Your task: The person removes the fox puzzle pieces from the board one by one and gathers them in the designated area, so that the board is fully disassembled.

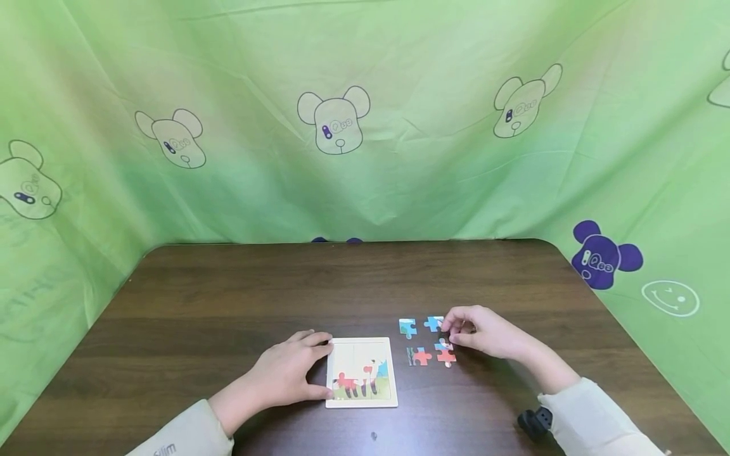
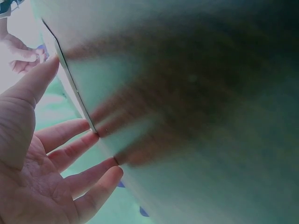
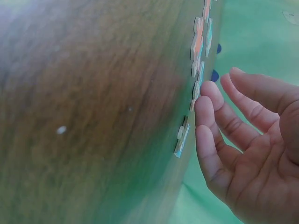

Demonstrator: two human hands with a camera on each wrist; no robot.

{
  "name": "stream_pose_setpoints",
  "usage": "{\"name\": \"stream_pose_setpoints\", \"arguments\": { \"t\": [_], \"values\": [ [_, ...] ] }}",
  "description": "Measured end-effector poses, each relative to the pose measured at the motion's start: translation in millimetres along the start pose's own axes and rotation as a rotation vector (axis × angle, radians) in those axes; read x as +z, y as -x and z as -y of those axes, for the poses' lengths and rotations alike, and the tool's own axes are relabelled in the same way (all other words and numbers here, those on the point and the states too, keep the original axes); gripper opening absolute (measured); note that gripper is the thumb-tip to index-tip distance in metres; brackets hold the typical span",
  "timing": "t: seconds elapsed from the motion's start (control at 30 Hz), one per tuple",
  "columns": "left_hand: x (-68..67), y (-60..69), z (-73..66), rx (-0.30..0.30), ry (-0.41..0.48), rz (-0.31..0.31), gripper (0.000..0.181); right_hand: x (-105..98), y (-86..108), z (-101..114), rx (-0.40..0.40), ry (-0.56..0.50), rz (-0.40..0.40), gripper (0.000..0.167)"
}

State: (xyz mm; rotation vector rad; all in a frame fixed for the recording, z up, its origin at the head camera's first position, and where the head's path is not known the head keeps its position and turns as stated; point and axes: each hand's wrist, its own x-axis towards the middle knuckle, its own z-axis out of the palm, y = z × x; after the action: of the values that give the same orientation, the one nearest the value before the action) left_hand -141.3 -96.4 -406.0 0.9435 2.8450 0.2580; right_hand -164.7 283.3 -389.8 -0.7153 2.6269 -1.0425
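A square wooden puzzle tray [image 1: 356,349] lies on the table, its lower part filled with pieces showing a red and white animal on grass. My left hand [image 1: 291,373] rests at its left side, thumb and fingertips touching the edge; the left wrist view shows this hand [image 2: 51,163] with fingers extended. To the tray's right lie loose jigsaw pieces: a blue-green one [image 1: 407,327], a blue one [image 1: 433,323], and red ones [image 1: 422,356] below. My right hand [image 1: 485,332] hovers beside them, fingers loosely bent. In the right wrist view that hand [image 3: 252,144] shows nothing between thumb and fingers.
The brown wooden table [image 1: 256,285] extends past the tray on all sides. A green curtain [image 1: 399,190] with bear-head drawings hangs behind and beside it. A black device [image 1: 535,423] sits at the right wrist.
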Motion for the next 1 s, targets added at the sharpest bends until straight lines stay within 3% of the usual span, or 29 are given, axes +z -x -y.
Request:
{"name": "stream_pose_setpoints", "arguments": {
  "t": [0.47,0.87,1.0],
  "values": [
    [1.1,-0.7,1.3,0.002,0.006,0.004,0.074,13,-17.9,18,-0.024,-0.029,0.046,0.010],
    [0.3,0.0,0.7,0.009,0.009,-0.008,0.074,42,-43.7,45,-0.049,-0.093,0.152,0.011],
    [0.6,0.1,0.7,0.009,0.008,-0.007,0.074,52,-50.0,52,-0.089,-0.075,0.170,0.012]
  ]
}}
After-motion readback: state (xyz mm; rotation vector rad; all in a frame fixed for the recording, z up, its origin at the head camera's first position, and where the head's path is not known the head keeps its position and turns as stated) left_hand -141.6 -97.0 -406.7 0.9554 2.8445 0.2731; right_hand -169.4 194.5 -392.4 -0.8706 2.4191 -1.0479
